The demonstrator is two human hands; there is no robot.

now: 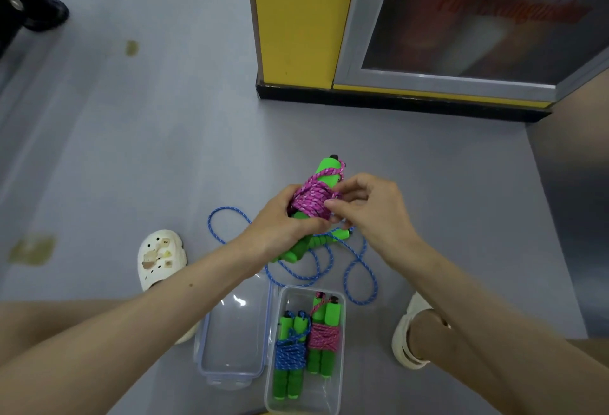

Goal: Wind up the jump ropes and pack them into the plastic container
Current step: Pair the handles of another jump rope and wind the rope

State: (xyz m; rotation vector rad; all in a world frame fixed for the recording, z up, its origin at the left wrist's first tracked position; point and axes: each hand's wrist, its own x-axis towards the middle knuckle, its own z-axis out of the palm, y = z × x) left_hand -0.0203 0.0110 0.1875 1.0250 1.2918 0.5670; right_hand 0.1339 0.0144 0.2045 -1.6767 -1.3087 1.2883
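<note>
My left hand point(280, 223) grips a pink jump rope point(313, 198) wound around its green foam handles, held above the floor. My right hand point(369, 207) pinches the rope's end at the side of the bundle. Beneath them a blue jump rope point(357, 269) lies loose on the floor, its green handles point(329, 238) partly hidden by my hands. The clear plastic container point(341, 365) stands close to me on the floor, holding a wound blue rope point(291, 353) and a wound pink rope point(324, 335) side by side.
The container's clear lid point(234, 335) lies upturned to the left of it. My feet in white clogs point(161, 256) flank the spot. A yellow cabinet with a black base point(296, 35) stands ahead; a dark wheeled leg point(43, 15) is at the far left.
</note>
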